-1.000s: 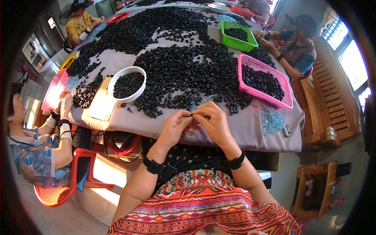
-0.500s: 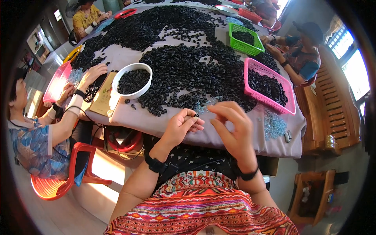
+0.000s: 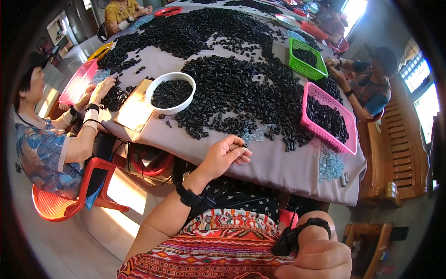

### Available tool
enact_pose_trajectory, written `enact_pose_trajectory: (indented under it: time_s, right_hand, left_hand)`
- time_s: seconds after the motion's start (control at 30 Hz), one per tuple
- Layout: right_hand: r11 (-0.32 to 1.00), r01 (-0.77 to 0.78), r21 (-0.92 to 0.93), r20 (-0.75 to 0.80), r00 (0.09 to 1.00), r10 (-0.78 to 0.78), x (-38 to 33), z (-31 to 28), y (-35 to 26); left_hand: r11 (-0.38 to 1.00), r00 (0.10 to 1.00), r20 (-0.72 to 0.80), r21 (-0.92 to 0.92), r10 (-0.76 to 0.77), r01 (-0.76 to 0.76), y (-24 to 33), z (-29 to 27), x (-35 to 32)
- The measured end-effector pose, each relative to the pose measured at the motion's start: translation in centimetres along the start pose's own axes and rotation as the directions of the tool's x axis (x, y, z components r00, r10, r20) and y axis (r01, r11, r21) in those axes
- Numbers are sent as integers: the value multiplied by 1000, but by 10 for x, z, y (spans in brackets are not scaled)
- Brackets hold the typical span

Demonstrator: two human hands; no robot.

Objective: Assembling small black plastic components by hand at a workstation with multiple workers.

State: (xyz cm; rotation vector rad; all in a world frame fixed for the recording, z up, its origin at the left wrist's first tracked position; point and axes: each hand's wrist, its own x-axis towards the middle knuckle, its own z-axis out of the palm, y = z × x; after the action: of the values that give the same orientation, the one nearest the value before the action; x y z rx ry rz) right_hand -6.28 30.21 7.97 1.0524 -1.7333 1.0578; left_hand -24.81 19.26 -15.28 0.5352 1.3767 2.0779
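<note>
At 10 o'clock on the cloth-covered counter (image 3: 274, 162), a smooth white bowl (image 3: 179, 110) holds black bits (image 3: 172, 94). Centrally, the left hand (image 3: 226, 154) pinches 1 small rounded black piece (image 3: 245, 145). At 5, the right hand (image 3: 316, 260) curls mostly closed, contents unclear; at 3 stands a perforated pink basket (image 3: 325, 136).

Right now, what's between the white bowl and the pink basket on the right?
In the head view, small black pieces spread between the white bowl and pink basket.
</note>
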Motion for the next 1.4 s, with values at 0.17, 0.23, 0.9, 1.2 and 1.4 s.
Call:
enact_pose_trajectory:
  time_s: [0.17,0.23,0.9,1.2,1.4]
  right_hand:
    - [961,-270,-59,223,935,276,3,-15,-10]
    - [993,-90,-80,93,991,97,3,8,7]
    - [700,-74,710,-103,973,208,-21,5,18]
    - [605,-490,-628,8,773,634,-74,-54,139]
    - [505,-586,-633,115,574,811,-125,-38,199]
  left_hand:
    - [1000,1000,-3,-2,-5,5,-2,-3,-4]
    - [1000,1000,-8,11,0,0,-1,1,-1]
    - [993,998,-67,116,-9,17,9,9,3]
    - [997,994,-110,78,17,-9,5,1,1]
    - [995,974,-208,72,88,-74,4,-3,2]
